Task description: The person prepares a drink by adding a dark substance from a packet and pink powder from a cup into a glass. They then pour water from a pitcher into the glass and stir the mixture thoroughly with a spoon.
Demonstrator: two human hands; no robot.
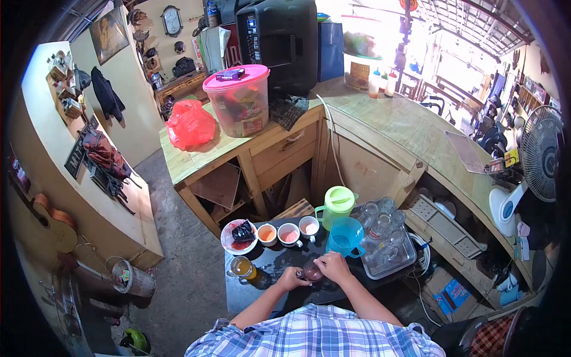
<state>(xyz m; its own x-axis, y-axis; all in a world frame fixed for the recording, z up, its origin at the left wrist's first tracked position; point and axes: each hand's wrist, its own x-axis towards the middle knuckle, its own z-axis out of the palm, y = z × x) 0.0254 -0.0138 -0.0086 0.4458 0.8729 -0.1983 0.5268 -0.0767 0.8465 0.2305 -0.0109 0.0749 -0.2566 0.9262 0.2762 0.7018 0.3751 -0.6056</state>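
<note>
On the dark worktop, my left hand (293, 278) is wrapped round the side of a glass (311, 272) with dark reddish contents. My right hand (333, 266) is closed over the rim of this glass; what its fingers pinch is too small to make out. To the left stands a glass mug (243, 268) of yellow-orange drink. Behind are a white bowl (226, 243) with a black packet, and three white cups (267, 235), (289, 234), (308, 228) with orange or pinkish contents. A blue pitcher (345, 236) stands just beyond my right hand, near a green lidded pitcher (338, 207).
A tray (380, 275) of upturned glasses lies at the right of the worktop. Behind rises a wooden counter (380, 128) with a pink-lidded tub (239, 104), a red plastic bag (191, 125) and a black speaker (279, 47). A white fan (505, 208) stands at the right.
</note>
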